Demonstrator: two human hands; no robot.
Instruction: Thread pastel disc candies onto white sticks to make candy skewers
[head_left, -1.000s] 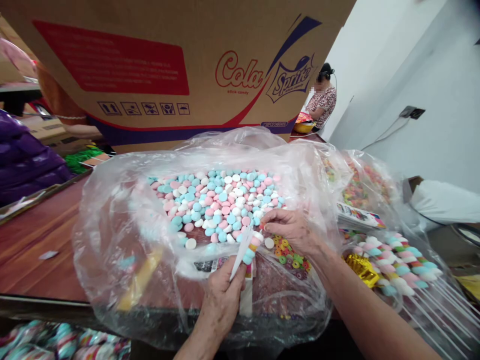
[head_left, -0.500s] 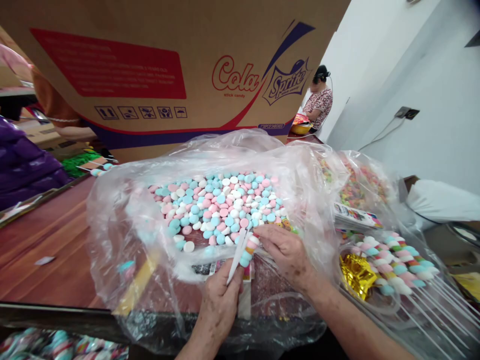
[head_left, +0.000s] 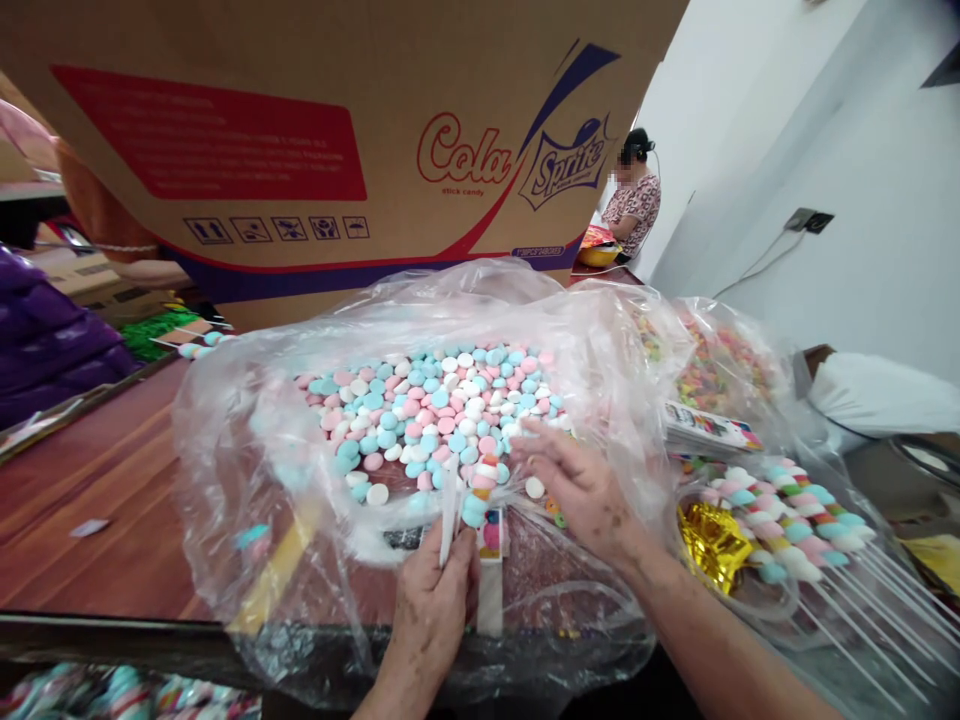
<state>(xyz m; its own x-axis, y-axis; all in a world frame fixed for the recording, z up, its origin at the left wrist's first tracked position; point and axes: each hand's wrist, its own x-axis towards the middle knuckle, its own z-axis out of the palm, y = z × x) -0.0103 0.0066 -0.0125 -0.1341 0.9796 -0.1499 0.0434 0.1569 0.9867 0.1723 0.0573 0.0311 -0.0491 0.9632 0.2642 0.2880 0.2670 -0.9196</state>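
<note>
Our left hand (head_left: 435,610) pinches the half-threaded candy stick (head_left: 469,495) at six o'clock of the candy bag (head_left: 247,440) while our right hand (head_left: 577,485), fingers loosely spread, reaches in; tilting it could shed pieces.

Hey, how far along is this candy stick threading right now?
Done: a pile of finished candy sticks lies at the right. In hand: the left hand holds a stick with a few candies threaded on it, while the right hand reaches among the loose ones. Left: the clear bag holds plenty of loose candies.
</note>
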